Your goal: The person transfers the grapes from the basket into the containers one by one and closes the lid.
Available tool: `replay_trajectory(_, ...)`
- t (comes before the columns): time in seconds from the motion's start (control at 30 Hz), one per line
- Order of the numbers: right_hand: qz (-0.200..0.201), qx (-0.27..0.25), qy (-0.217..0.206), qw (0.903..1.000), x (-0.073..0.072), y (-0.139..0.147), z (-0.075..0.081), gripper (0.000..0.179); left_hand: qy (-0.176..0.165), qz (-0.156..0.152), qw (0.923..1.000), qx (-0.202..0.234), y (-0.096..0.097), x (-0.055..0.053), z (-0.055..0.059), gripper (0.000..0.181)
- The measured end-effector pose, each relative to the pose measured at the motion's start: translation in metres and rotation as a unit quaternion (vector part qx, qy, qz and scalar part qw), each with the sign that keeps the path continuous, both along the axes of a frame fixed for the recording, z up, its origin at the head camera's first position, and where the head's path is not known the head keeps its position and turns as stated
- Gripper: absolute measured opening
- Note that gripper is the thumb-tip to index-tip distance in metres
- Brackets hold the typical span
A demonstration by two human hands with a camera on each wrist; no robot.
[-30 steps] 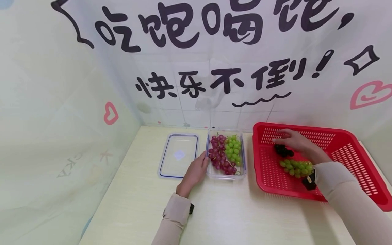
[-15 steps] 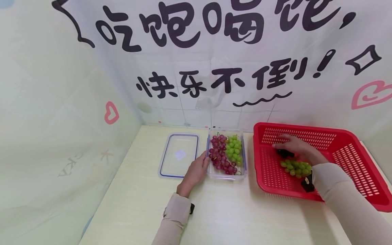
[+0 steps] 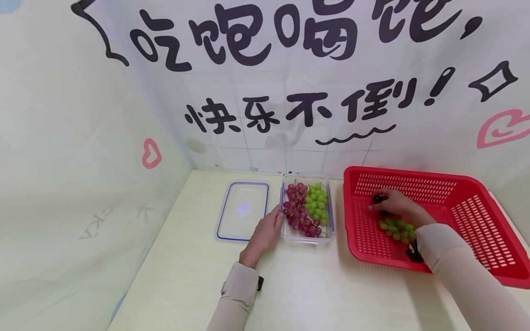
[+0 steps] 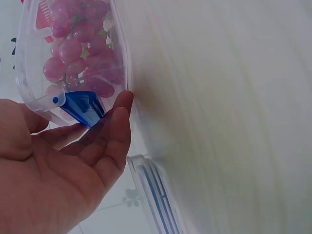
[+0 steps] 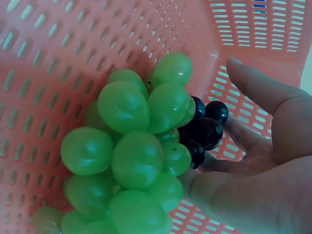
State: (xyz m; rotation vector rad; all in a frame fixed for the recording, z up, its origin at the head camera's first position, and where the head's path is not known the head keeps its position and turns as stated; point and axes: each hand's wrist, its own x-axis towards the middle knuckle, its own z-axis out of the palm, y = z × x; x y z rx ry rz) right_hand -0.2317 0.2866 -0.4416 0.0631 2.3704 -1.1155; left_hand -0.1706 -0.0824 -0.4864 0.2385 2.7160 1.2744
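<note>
My left hand (image 3: 266, 230) holds the left side of a clear plastic food container (image 3: 307, 239). In the left wrist view its fingers (image 4: 114, 131) bend against a blue latch (image 4: 84, 108). Red grapes (image 3: 296, 209) and green grapes (image 3: 316, 202) lie side by side in the container. Inside the red basket my right hand (image 3: 395, 204) reaches round a small bunch of black grapes (image 5: 207, 130). Its thumb (image 5: 258, 83) stands apart from the bunch, with other fingers behind and below the grapes. A bunch of green grapes (image 5: 136, 161) lies beside that hand, partly under the wrist.
The red basket (image 3: 364, 253) with slotted walls stands at the right of the pale table (image 3: 298, 294). A clear lid (image 3: 242, 209) with a blue seal lies left of the container. A printed cloth (image 3: 269, 151) hangs right behind.
My right hand has lowered onto the black grapes, which now show between its thumb and fingers. The left hand and the container stay in place.
</note>
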Motion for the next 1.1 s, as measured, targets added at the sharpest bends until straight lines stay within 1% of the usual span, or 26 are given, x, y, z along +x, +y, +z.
replay_trajectory(0.17, 0.009, 0.017, 0.032, 0.9993, 0.000, -0.001, -0.002, 0.062, -0.002, 0.000, 1.0000, 0.001, 0.000, 0.000, 0.001, 0.051)
replay_trajectory(0.3, 0.018, 0.046, 0.062, 0.9968, -0.002, 0.000, -0.004, 0.052, -0.003, 0.001, 1.0000, 0.006, 0.000, 0.001, 0.002, 0.051)
replay_trajectory(0.47, 0.014, 0.060, 0.083, 0.9946, -0.001, 0.004, -0.007, 0.044, -0.001, 0.001, 1.0000, 0.006, 0.000, 0.001, 0.001, 0.051)
replay_trajectory(0.67, 0.015, 0.063, 0.086, 0.9942, 0.002, 0.006, -0.003, 0.041, 0.001, 0.002, 1.0000, 0.007, 0.000, 0.001, 0.001, 0.051)
replay_trajectory(0.8, 0.010, 0.054, 0.078, 0.9955, 0.004, 0.006, 0.001, 0.042, -0.007, 0.006, 0.9999, 0.005, 0.000, 0.002, 0.001, 0.051)
replay_trajectory(0.93, -0.008, 0.029, 0.061, 0.9977, 0.003, 0.006, 0.004, 0.045, -0.013, 0.009, 0.9999, 0.005, 0.000, 0.002, 0.001, 0.051)
replay_trajectory(1.03, -0.020, 0.013, 0.051, 0.9984, 0.001, 0.007, 0.007, 0.047, -0.009, 0.008, 0.9999, 0.005, 0.000, 0.003, 0.001, 0.051)
replay_trajectory(1.1, -0.020, 0.009, 0.051, 0.9985, 0.000, 0.007, 0.008, 0.048, -0.006, 0.007, 1.0000, 0.004, 0.000, 0.002, 0.001, 0.051)
